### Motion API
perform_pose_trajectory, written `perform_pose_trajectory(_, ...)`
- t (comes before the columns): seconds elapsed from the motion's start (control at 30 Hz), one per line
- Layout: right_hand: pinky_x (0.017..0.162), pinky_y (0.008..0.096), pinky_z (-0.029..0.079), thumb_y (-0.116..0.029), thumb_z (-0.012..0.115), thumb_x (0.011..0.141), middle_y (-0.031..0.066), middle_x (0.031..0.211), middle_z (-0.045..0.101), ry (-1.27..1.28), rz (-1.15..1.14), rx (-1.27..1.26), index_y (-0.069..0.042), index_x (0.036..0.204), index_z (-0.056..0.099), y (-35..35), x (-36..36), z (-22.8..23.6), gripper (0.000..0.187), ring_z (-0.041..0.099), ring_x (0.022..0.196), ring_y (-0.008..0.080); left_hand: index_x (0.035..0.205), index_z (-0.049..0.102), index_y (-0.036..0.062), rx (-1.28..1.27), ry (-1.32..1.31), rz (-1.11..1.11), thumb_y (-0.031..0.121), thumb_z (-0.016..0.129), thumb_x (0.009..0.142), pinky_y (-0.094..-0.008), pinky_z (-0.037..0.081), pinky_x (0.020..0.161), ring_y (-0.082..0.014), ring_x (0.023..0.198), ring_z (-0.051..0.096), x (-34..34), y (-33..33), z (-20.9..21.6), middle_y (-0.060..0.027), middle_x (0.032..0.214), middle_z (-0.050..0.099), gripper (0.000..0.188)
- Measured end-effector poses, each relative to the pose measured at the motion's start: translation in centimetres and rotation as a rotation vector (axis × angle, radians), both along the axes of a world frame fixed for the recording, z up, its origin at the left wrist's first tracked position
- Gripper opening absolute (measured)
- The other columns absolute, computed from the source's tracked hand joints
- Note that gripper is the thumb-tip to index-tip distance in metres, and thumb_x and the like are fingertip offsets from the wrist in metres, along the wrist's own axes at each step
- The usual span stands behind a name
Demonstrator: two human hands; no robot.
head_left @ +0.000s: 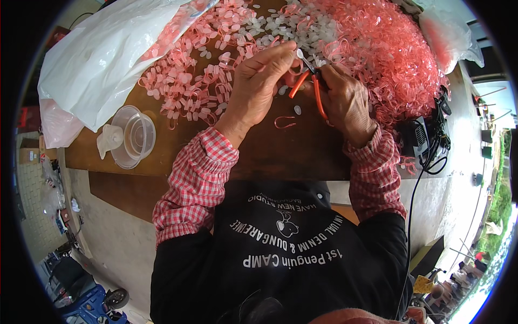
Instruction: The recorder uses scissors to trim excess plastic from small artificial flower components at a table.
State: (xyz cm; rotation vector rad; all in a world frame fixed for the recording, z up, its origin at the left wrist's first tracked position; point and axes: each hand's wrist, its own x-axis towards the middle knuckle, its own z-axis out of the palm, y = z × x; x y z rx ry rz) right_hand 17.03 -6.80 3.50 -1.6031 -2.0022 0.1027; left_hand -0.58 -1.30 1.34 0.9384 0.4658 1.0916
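In my right hand [345,100] is a pair of small cutting pliers [317,98] with orange-red handles, the handles spread apart. The jaws meet a small white oval tab [300,53] beside my left fingertips. My left hand [255,83] pinches a small pink plastic loop piece that carries this tab; the fingers partly hide it. Below the hands, a loose pink loop [285,123] and a translucent oval piece [297,109] lie on the brown table [270,154].
A large heap of pink plastic pieces [386,59] fills the far right, with whitish ovals [318,29] beside it. More pink loops [181,89] lie left, near a white plastic bag [102,65]. A clear tub [143,136] stands near the left edge; black cables [440,140] hang at right.
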Motion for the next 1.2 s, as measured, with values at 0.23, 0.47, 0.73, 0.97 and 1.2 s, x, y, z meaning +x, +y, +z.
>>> perform_pose_trajectory(0.23,0.053,0.0415,0.045,-0.037,0.071,0.084,0.0143,0.076,0.060,0.092,-0.050,-0.130,-0.004,0.080,0.055,0.2,1.3,-0.5,0.037,0.060,0.060,0.0327,0.125,0.059,-0.0008,0.181,0.195,0.084,0.007,0.066,0.090,-0.0210,0.050,0.066,-0.0056,0.073,0.057,-0.6,0.4,-0.1,-0.0025,0.092,0.063,0.037)
perform_pose_trajectory(0.47,0.065,0.0278,0.052,-0.008,0.077,0.077,0.0066,0.086,0.066,0.404,0.074,0.080,-0.004,0.102,0.067,1.0,0.9,-0.5,0.027,0.064,0.076,0.0151,0.128,0.050,0.0016,0.412,0.442,0.079,0.000,0.067,0.086,-0.0236,0.051,0.067,-0.0094,0.072,0.059,-0.2,0.1,-0.8,-0.0031,0.085,0.062,0.046)
perform_pose_trajectory(0.73,0.068,0.0313,0.053,-0.005,0.073,0.079,0.0134,0.094,0.067,0.278,0.186,0.055,0.000,0.104,0.065,1.2,1.0,-0.7,0.026,0.068,0.083,0.0261,0.118,0.053,0.0008,0.551,0.592,0.090,0.004,0.071,0.083,-0.0246,0.051,0.069,-0.0121,0.076,0.064,0.0,-0.2,-0.8,-0.0068,0.084,0.066,0.040)
perform_pose_trajectory(0.97,0.067,0.0315,0.053,-0.007,0.074,0.079,0.0131,0.094,0.067,0.302,0.174,0.065,0.001,0.104,0.064,1.2,1.4,-0.7,0.028,0.068,0.080,0.0254,0.095,0.066,-0.0030,0.562,0.668,0.045,0.010,0.071,0.086,-0.0230,0.049,0.063,-0.0096,0.070,0.060,-0.2,0.4,-1.6,-0.0063,0.082,0.066,0.016)
perform_pose_trajectory(1.2,0.067,0.0315,0.053,-0.006,0.071,0.082,0.0137,0.091,0.066,0.233,0.177,0.058,0.001,0.105,0.064,1.0,1.0,-0.6,0.025,0.068,0.081,0.0243,0.094,0.067,-0.0031,0.392,0.449,-0.041,0.011,0.068,0.090,-0.0204,0.047,0.064,-0.0057,0.073,0.057,-0.2,0.2,-2.1,-0.0026,0.083,0.064,0.015)
